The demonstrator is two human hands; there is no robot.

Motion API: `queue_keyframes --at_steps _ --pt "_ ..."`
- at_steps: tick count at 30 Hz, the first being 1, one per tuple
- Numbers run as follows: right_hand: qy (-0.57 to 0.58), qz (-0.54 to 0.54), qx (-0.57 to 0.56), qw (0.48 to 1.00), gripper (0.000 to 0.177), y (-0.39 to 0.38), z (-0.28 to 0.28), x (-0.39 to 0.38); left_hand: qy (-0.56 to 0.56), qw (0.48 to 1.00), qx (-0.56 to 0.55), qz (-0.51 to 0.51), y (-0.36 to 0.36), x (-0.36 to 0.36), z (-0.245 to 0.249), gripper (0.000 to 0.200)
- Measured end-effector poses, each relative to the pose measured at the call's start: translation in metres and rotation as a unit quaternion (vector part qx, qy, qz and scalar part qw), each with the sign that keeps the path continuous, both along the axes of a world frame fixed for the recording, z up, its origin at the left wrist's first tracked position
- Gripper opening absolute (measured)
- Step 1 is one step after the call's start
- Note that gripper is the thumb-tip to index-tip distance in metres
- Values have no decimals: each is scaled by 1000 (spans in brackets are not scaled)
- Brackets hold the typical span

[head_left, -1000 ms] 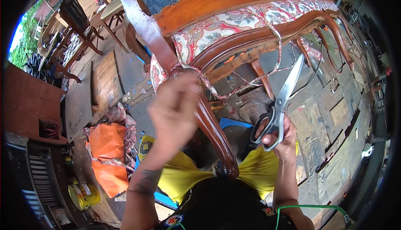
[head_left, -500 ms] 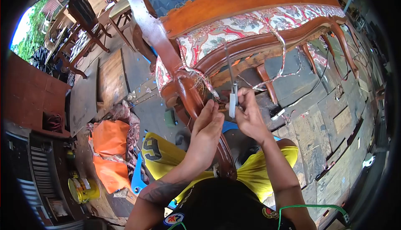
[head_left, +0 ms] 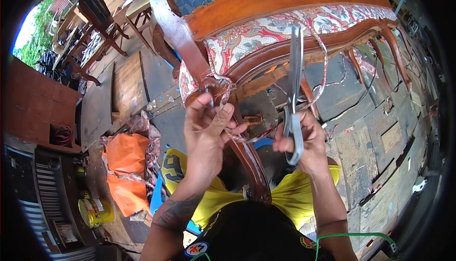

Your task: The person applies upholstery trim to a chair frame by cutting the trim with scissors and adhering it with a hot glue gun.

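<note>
Left hand: fingers closed, pinching the frayed floral fabric piping just beside the carved brown wooden sofa leg.
Right hand: fisted through the handles of the steel scissors, blades together and pointing up.
Yellow paint tin: label unreadable.

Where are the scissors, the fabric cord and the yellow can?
scissors (head_left: 295,66), head view, on the blades.
fabric cord (head_left: 326,64), head view, on the hanging loop.
yellow can (head_left: 96,212), head view, on its side.
</note>
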State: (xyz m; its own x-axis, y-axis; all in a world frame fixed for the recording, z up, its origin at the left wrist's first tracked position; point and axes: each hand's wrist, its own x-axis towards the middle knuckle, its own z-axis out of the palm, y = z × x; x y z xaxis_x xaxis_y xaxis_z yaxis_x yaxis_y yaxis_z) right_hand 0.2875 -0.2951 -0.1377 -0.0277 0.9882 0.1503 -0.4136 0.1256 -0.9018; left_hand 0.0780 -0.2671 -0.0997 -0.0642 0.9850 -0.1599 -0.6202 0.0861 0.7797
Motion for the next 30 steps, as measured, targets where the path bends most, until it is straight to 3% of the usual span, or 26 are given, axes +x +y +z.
queue_keyframes --at_steps 2,4,6,7,8,10,12,14,18,20,23,30 --pt "53 67 -54 995 60 -12 -7 -2 222 973 64 7 3 -9 4 55" --pt "88 94 -127 984 73 -24 -5 -9 253 961 99 46 6 -7 8 54" --pt "87 127 -141 978 75 -30 -10 -13 449 885 111 56 7 -14 10 43" --pt "94 109 -107 984 83 -33 -16 -20 474 869 117 81 9 -16 7 23" --pt "99 109 -106 983 83 -35 -16 -20 478 867 118 80 10 -20 3 23" --pt "-80 88 -139 983 97 -38 -6 -20 561 806 146 119 14 -25 -5 15" --pt "-135 86 -141 977 97 -36 -10 -18 554 814 130 117 15 -24 -1 18" --pt "-350 4 84 933 93 -28 -13 -17 542 830 96 88 16 -25 1 19" --pt "-413 -69 88 904 77 -20 3 -13 535 836 93 77 16 -24 -6 20" --pt "-572 -119 100 805 78 -15 12 -10 531 828 158 86 16 -22 -13 21" --pt "-596 -114 90 790 76 -7 10 -10 467 871 142 55 15 -21 -20 23" --pt "-647 -115 132 742 66 9 18 -21 401 901 159 47 20 -21 -27 24"
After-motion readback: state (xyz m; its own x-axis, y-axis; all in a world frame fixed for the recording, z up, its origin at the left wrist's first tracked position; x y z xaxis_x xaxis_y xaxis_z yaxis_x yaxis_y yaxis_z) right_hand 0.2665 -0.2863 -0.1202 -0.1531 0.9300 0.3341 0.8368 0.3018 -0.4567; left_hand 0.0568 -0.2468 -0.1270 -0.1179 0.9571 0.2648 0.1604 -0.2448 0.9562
